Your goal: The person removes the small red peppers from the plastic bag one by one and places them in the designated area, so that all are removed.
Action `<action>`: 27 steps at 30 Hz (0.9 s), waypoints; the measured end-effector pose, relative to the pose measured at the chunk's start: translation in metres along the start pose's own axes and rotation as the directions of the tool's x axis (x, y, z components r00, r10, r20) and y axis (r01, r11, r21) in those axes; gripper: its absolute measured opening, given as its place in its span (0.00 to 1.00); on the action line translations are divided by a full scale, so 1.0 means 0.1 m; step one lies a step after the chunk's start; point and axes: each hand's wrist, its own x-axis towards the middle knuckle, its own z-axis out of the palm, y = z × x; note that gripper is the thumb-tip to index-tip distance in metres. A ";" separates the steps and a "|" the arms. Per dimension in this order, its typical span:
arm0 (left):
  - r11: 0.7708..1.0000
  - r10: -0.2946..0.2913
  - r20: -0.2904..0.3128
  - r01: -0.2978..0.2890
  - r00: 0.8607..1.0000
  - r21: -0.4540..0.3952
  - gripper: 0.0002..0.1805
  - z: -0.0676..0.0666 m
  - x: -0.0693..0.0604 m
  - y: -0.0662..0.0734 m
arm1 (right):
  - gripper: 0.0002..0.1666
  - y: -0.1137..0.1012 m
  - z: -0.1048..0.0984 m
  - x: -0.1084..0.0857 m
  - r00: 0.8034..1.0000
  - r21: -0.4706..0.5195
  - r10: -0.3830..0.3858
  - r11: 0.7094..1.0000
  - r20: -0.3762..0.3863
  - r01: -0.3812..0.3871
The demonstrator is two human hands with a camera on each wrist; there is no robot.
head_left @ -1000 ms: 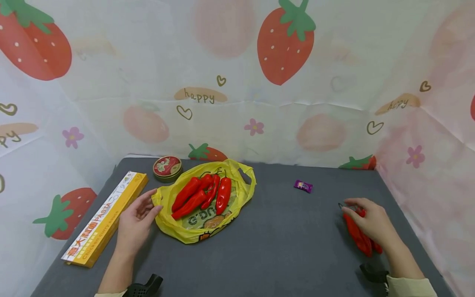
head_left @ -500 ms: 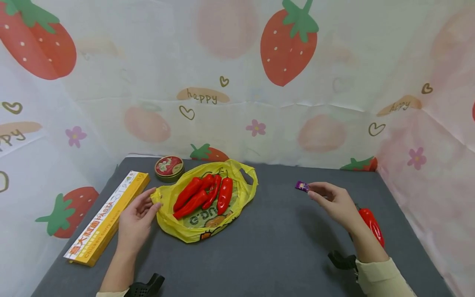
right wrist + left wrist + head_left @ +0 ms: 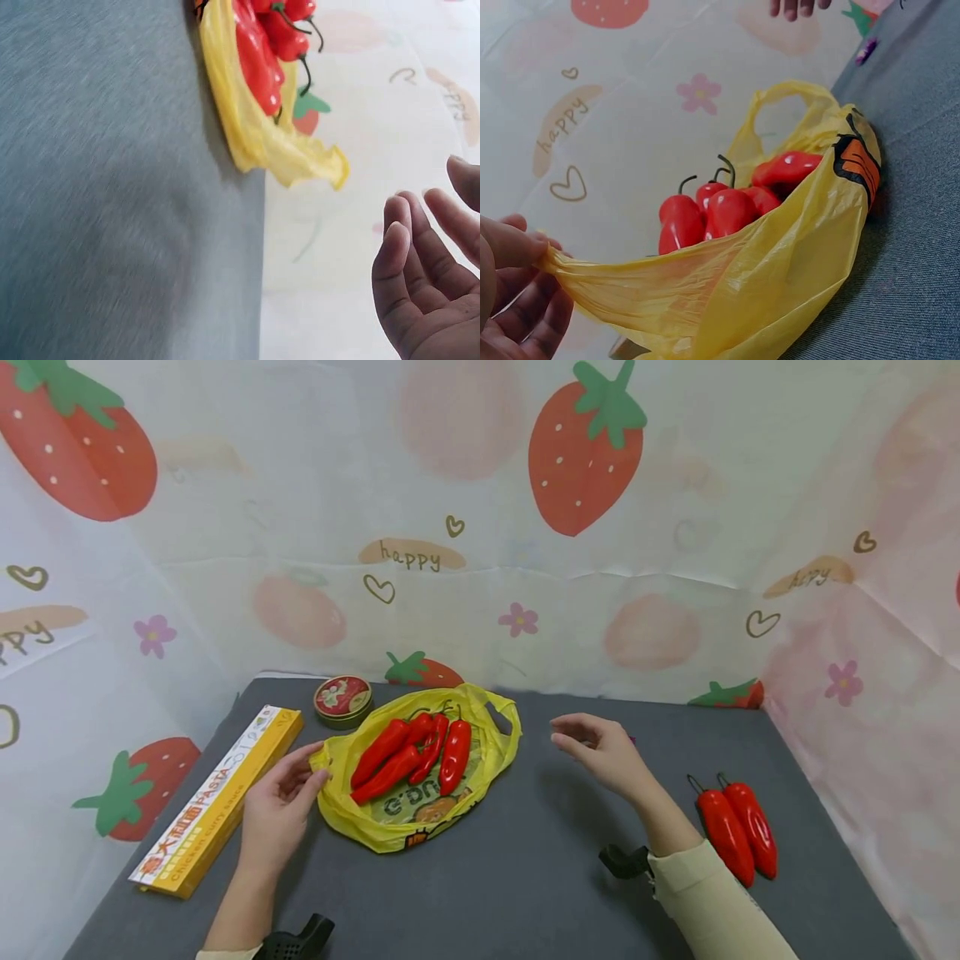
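Observation:
A yellow plastic bag (image 3: 352, 825) lies spread open on the table with several glossy red chili peppers (image 3: 390, 772) in it. My left hand (image 3: 272, 806) pinches the bag's left edge; in the left wrist view its thumb and fingers hold the stretched yellow film (image 3: 652, 281). My right hand (image 3: 600, 756) hovers above the table to the right of the bag, fingers loosely bent, holding nothing. The right wrist view also has that hand (image 3: 427, 277) empty, apart from the bag's handle (image 3: 300, 161).
Two more red chili peppers (image 3: 726, 837) lie side by side at the right. A small purple-wrapped candy (image 3: 866, 51) is mostly hidden behind my right hand in the head view. On the left are a yellow pasta box (image 3: 225, 797) and a round red-lidded tin (image 3: 342, 700).
My right hand has moved left, away from the two chili peppers at the right, past the candy and closer to the bag. The left hand stays at the bag's edge.

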 end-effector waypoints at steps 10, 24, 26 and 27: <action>0.999 -0.018 -0.008 0.018 1.000 0.046 0.22 -0.02 -0.02 0.04 | 0.23 -0.21 0.29 0.32 0.997 0.073 0.014 0.997 0.071 -0.019; 0.997 -0.071 -0.008 0.071 0.997 0.030 0.23 -0.04 0.00 0.00 | 0.27 -0.37 0.77 0.80 0.978 0.160 0.081 0.981 0.194 -0.113; 0.998 -0.063 -0.007 0.063 0.998 0.028 0.23 -0.03 0.00 0.00 | 0.28 -0.38 0.84 0.86 0.976 0.148 0.096 0.981 0.198 -0.126; 0.998 -0.061 -0.009 0.061 0.998 0.028 0.23 -0.03 0.01 0.00 | 0.29 -0.38 0.87 0.89 0.975 0.142 0.102 0.981 0.199 -0.131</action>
